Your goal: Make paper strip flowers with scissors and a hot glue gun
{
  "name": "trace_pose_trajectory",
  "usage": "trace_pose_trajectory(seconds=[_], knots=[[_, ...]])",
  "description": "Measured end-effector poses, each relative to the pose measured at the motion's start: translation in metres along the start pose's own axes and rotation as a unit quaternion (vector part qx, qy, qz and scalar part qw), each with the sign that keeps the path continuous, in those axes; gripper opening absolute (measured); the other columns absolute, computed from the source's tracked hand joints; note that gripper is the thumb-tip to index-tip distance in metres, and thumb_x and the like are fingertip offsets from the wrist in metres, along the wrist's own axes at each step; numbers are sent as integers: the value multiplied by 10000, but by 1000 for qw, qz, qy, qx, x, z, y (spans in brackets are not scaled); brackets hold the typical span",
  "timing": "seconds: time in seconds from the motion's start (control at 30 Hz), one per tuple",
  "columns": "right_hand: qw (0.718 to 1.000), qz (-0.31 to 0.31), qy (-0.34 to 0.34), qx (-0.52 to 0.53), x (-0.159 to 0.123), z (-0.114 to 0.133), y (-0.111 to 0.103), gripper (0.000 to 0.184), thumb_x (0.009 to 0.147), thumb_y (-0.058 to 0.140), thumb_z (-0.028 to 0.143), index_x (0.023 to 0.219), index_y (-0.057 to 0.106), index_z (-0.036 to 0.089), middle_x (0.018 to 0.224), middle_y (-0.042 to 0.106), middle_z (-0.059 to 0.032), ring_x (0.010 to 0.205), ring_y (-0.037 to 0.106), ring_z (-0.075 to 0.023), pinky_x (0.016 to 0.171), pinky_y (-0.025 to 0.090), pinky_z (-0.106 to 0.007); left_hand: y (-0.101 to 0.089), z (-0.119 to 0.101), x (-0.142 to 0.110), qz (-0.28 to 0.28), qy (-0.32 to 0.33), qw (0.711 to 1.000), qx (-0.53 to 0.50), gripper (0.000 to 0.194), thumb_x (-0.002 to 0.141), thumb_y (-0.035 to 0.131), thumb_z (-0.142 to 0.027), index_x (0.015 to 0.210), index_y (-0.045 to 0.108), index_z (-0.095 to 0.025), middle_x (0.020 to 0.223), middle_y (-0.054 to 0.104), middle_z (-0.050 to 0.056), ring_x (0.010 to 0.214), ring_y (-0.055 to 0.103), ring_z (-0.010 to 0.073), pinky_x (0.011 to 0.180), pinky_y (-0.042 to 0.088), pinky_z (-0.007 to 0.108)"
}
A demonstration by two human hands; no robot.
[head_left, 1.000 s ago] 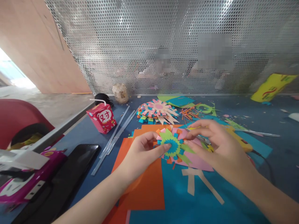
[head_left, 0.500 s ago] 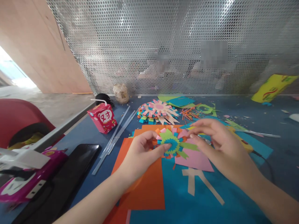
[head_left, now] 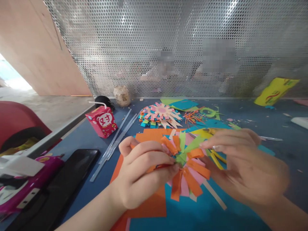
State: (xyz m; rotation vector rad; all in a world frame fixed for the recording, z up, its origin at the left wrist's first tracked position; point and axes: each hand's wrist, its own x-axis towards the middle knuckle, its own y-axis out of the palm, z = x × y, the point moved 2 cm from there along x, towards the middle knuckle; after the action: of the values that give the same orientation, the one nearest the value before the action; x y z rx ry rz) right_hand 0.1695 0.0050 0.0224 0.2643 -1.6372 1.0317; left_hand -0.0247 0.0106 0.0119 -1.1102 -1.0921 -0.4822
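My left hand (head_left: 146, 173) pinches a layered paper rosette (head_left: 179, 184) near its middle. Orange and pink strips spread around the rosette, with green strips pointing up at its centre. My right hand (head_left: 245, 163) meets the rosette's right side, its fingertips on the green and orange strips and its thumb partly hidden behind them. Just behind the right fingers a yellow object (head_left: 216, 160) shows in part. Under the hands lie orange paper (head_left: 149, 205) and blue paper (head_left: 192, 215), with a cream paper strip (head_left: 218, 197).
Finished rosettes (head_left: 161, 112) are piled at the back, with orange paper shreds (head_left: 192, 117) beside them. Clear sticks (head_left: 113, 144), a red drink carton (head_left: 102, 122), a jar (head_left: 122, 95) and a black phone (head_left: 62, 186) lie to the left. A perforated metal screen (head_left: 144, 38) closes the back.
The rosette has been turned: its blue fringed centre faced me before, and orange and pink strips face me now. My right hand has come from beside it onto its edge.
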Motion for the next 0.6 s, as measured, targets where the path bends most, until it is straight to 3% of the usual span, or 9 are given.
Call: trace_pose_trajectory(seconds=[0.1,0.23,0.6], knots=[[999,28,-35,5,0,1,-1,217,781,606,89,896,477,221,765,657,14,769,578,-162,711,374,-354,0,2,-1,6,-9,1000,-1,150,757,637,-73,787,648,-220,765,699,-33,814,620,139,724,317,356],[999,42,-29,-14,-2,1,-3,119,832,557,124,865,493,219,743,657,9,765,564,-164,711,344,-362,-1,2,0,6,-10,1000,-6,136,773,623,-81,781,650,-214,768,696,-25,818,623,144,728,307,363],[997,52,-41,-32,-7,-1,-3,222,811,554,53,824,457,253,770,683,43,833,566,-156,760,356,-368,0,1,0,5,4,1000,-17,109,771,627,-85,784,640,-193,776,695,-19,843,625,141,725,319,342]])
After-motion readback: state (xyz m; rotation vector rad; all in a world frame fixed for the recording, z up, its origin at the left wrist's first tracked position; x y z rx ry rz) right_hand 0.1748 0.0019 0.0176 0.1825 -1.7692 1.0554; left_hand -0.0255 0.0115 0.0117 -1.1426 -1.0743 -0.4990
